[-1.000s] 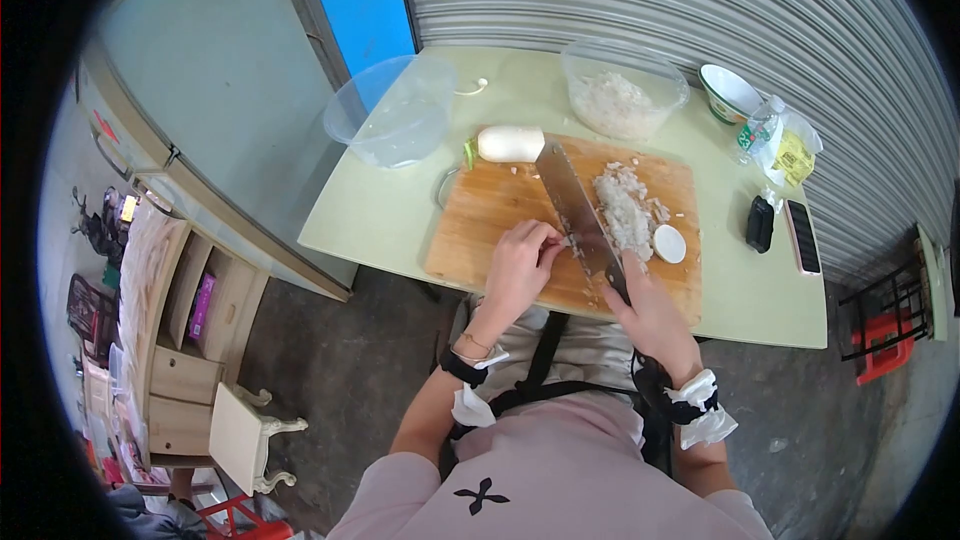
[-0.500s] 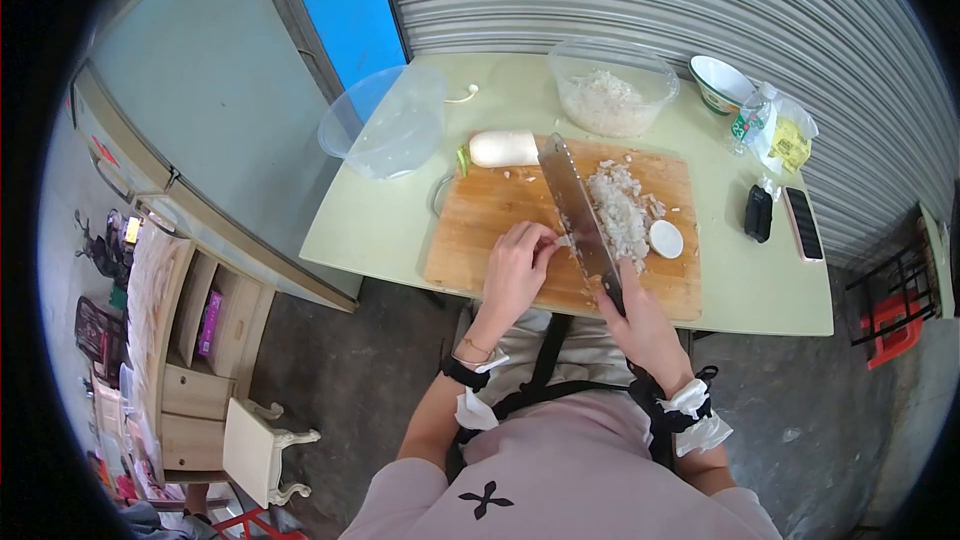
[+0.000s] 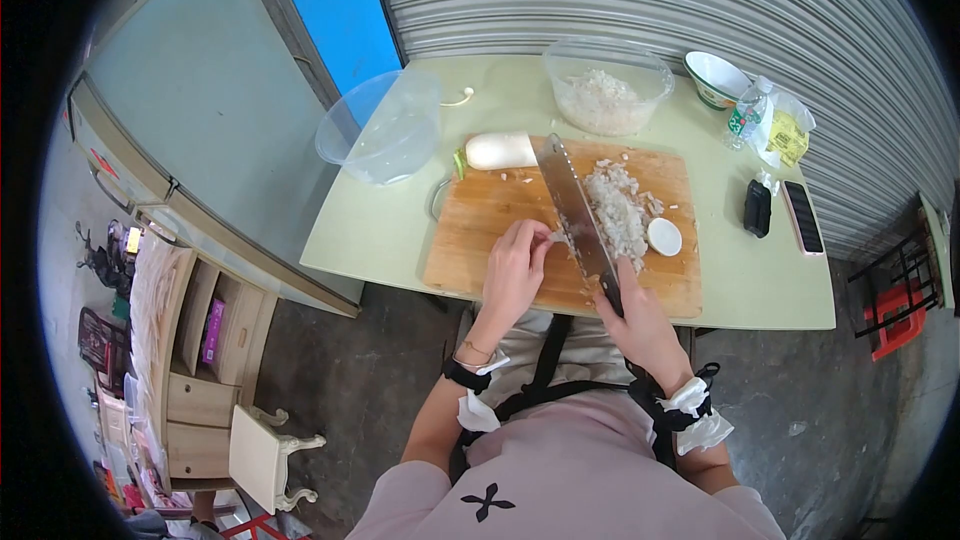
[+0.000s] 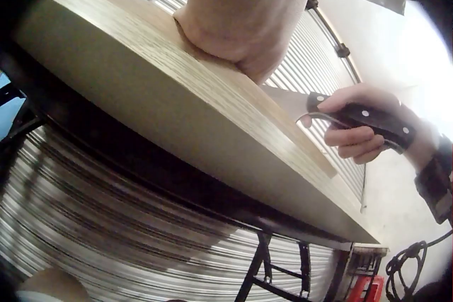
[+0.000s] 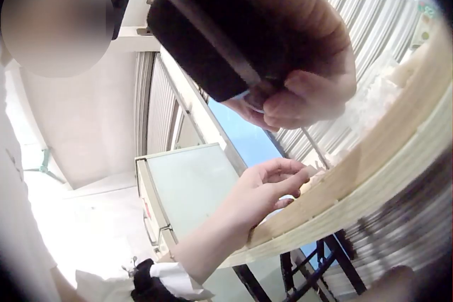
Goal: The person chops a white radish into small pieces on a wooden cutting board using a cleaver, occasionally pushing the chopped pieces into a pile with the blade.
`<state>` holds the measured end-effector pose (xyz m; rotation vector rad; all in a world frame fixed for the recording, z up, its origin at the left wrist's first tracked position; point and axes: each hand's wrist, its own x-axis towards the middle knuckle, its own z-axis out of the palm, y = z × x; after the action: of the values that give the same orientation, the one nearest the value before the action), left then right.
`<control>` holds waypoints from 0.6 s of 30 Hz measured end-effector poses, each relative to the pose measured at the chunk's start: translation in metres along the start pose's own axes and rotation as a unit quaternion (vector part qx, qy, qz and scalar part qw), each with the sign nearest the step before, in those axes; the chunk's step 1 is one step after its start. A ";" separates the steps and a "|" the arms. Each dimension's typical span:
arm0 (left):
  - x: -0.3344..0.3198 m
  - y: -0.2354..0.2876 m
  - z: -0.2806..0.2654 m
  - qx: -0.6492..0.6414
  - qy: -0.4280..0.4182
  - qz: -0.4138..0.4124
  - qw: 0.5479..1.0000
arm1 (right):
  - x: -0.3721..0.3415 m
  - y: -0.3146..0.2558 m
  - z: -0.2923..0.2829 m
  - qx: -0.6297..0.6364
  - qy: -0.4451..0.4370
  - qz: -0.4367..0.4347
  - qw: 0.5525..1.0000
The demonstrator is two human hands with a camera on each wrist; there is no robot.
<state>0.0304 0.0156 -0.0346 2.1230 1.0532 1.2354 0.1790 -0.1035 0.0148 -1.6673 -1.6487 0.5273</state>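
Observation:
My right hand [image 3: 645, 325] grips the black handle of a broad kitchen knife [image 3: 572, 195], its long blade slanting away across the wooden cutting board [image 3: 480, 230]. Left of the blade, my left hand [image 3: 514, 270] pinches a small whitish piece of radish [image 3: 557, 237] between thumb and fingertips. A heap of chopped white radish [image 3: 615, 205] lies on the board to the right of the knife. At the board's far left edge rests a larger piece of white radish [image 3: 500, 151] with a green end. In the left wrist view, the right hand's fingers curl round the riveted knife handle [image 4: 364, 113].
A small white round dish [image 3: 664, 236] sits beside the heap. Behind the board stands a clear tub [image 3: 610, 105] holding shredded white pieces; another clear tub [image 3: 385, 135] is at the left. Toward the right are a bowl [image 3: 715, 80], a bottle [image 3: 745, 115], a black case [image 3: 757, 208] and a phone [image 3: 803, 217].
The head view has shifted slightly. Both hands stay close to the same places on the board, the left still pinching the small piece and the right still holding the knife.

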 end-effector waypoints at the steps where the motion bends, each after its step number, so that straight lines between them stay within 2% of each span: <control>1: 0.000 0.000 0.000 0.000 -0.001 -0.003 1.000 | 0.000 0.000 0.000 0.000 0.000 0.000 1.000; 8: 0.000 -0.002 0.000 0.029 -0.018 0.011 0.999 | 0.001 0.001 -0.001 0.015 0.002 -0.009 1.000; 13: 0.000 0.003 -0.001 0.014 0.000 -0.001 1.000 | 0.001 0.000 -0.003 0.018 -0.006 -0.007 1.000; 18: 0.000 0.003 -0.001 0.033 0.008 0.003 0.999 | -0.001 -0.006 -0.002 -0.026 -0.031 0.001 0.999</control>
<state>0.0305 0.0142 -0.0320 2.1708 1.1080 1.2378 0.1762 -0.1049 0.0205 -1.7063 -1.7184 0.5470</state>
